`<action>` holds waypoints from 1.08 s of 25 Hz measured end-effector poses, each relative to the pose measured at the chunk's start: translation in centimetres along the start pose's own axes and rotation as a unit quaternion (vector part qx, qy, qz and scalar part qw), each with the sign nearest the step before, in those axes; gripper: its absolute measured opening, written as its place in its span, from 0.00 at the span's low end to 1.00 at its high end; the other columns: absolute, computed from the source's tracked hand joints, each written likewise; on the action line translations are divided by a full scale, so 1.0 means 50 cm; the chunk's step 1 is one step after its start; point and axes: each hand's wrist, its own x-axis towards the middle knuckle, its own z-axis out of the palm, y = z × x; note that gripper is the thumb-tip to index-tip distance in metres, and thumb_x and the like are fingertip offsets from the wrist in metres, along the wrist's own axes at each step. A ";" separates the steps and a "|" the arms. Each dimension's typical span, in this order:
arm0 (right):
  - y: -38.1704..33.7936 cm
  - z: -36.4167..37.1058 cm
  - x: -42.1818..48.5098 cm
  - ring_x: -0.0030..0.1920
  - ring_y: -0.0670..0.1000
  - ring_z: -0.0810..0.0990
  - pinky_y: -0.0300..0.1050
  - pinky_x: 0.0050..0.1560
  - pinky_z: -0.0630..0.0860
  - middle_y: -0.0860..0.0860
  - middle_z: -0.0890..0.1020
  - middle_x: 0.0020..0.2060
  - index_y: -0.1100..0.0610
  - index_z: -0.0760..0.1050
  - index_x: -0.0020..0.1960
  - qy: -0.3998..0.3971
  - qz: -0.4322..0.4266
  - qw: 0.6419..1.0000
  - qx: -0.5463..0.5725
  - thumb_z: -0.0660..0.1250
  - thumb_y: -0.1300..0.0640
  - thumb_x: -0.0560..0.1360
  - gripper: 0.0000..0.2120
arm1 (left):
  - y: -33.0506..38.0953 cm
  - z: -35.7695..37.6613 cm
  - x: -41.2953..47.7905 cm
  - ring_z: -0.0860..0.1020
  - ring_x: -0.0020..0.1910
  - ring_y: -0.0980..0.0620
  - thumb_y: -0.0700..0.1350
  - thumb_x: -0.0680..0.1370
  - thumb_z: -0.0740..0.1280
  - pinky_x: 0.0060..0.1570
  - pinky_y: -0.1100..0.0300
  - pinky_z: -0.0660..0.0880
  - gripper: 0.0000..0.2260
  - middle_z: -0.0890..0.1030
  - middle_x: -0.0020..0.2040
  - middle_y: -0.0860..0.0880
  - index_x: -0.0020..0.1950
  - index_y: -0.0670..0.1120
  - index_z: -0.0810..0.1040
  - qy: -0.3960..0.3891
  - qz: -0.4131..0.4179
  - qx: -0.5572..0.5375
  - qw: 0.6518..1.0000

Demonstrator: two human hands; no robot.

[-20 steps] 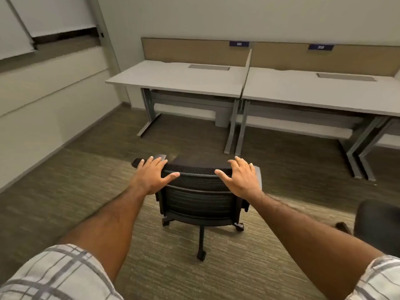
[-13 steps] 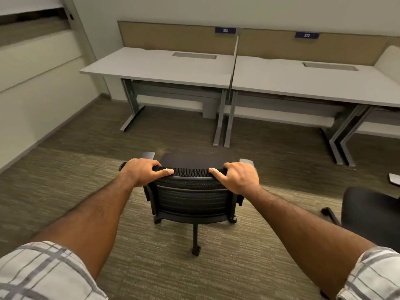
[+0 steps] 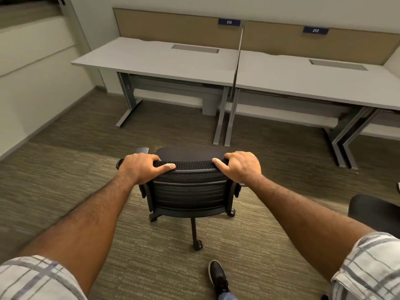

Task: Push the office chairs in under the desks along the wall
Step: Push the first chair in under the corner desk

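A black mesh-backed office chair (image 3: pixel 190 191) stands on the carpet in front of me, its back toward me. My left hand (image 3: pixel 141 167) grips the left end of the backrest's top edge. My right hand (image 3: pixel 242 166) grips the right end. Beyond the chair two grey desks stand side by side against the wall: the left desk (image 3: pixel 155 59), marked 212, and the right desk (image 3: pixel 303 76), marked 213. The chair sits roughly opposite the metal legs where the two desks meet, well short of them.
A second black chair (image 3: pixel 376 211) shows at the right edge. A thin divider panel (image 3: pixel 238 59) separates the desks. A low white wall ledge (image 3: pixel 32 72) runs along the left. My dark shoe (image 3: pixel 217 277) is on the carpet behind the chair's caster.
My hands went from hovering open over the backrest to closing on its top edge. The desks now look closer and my shoe has come into view.
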 end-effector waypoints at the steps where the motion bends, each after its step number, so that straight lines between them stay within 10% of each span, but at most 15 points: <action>1: 0.000 0.003 0.026 0.37 0.48 0.77 0.48 0.40 0.71 0.44 0.78 0.31 0.48 0.79 0.41 0.002 -0.006 1.000 0.002 0.41 0.23 0.75 0.38 | -0.008 -0.004 0.016 0.81 0.51 0.48 0.88 0.57 0.36 0.46 0.52 0.74 0.54 0.84 0.50 0.52 0.59 0.58 0.82 0.006 -0.002 0.000 1.000; 27: -0.078 0.081 0.776 0.36 0.50 0.78 0.49 0.38 0.73 0.47 0.81 0.34 0.51 0.81 0.41 0.020 -0.113 0.993 0.016 0.41 0.26 0.75 0.38 | -0.313 -0.072 0.566 0.81 0.47 0.48 0.88 0.58 0.39 0.46 0.50 0.74 0.50 0.83 0.45 0.52 0.52 0.58 0.82 0.069 -0.088 -0.010 0.994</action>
